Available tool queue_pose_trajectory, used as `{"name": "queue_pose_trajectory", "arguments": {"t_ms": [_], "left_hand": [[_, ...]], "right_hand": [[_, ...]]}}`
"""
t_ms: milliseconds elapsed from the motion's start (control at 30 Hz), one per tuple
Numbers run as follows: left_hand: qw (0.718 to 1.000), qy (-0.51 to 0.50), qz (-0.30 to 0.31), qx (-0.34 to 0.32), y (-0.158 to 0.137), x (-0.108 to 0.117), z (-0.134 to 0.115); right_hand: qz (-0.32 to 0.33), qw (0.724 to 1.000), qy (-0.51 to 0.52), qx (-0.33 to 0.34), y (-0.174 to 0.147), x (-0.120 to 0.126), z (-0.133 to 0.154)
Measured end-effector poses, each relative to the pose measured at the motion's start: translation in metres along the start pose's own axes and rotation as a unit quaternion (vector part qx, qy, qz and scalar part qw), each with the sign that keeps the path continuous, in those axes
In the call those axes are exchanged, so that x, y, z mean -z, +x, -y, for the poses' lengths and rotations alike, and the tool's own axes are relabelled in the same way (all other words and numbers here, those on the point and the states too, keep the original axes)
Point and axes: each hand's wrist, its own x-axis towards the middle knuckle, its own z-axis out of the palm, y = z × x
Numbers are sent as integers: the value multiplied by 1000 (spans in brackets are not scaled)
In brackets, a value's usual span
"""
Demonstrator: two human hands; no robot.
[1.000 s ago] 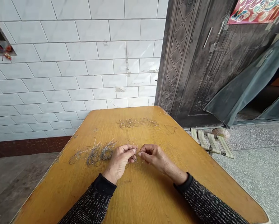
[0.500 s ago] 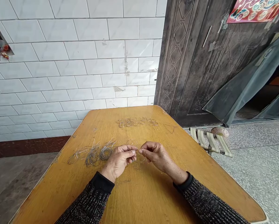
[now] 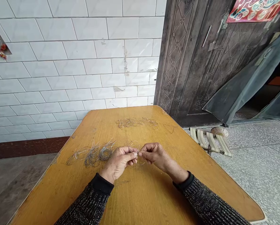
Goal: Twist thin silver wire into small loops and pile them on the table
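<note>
Between my two hands is a thin wire (image 3: 134,142), bent into loops that show above and below the fingertips. My left hand (image 3: 121,161) pinches it between thumb and forefinger. From the other side my right hand (image 3: 155,156) grips the same wire, its fingertips almost touching the left ones. The exact crossing of the wire is hidden by the fingers. Left of my left hand lie several coils of grey wire (image 3: 91,154) with loose ends sticking up. Farther back on the table is a row of small wire loops (image 3: 137,122).
The wooden table (image 3: 140,193) reaches to a white tiled wall (image 3: 83,72). A bent wire piece (image 3: 169,128) lies near its right edge. Beyond that edge stand a striped strap stool (image 3: 210,140) and a round ball-like object (image 3: 219,132), before a dark carved door (image 3: 189,62).
The fingertips of my hands have drawn slightly closer together on the wire, and the loop above them has shifted a little. The camera view has moved slightly.
</note>
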Motion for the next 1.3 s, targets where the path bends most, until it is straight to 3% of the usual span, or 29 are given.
{"name": "queue_pose_trajectory", "arguments": {"t_ms": [133,500,800,933,1067,1300], "left_hand": [[999,34,2,-7,0,-1,0],[996,92,5,-12,-1,-1,0],[992,108,-53,-27,0,-6,3],[990,79,-95,-73,2,-6,3],[991,34,-111,-71,2,-6,4],[983,-165,-70,47,2,-3,2]], "right_hand": [[11,999,7,-38,-1,3,3],[15,998,-8,-57,-1,3,2],[-21,1000,1,-10,5,-2,-7],[-7,999,47,-18,3,-4,-8],[18,998,52,-44,2,-6,-8],[21,996,64,-58,3,-8,-8]]}}
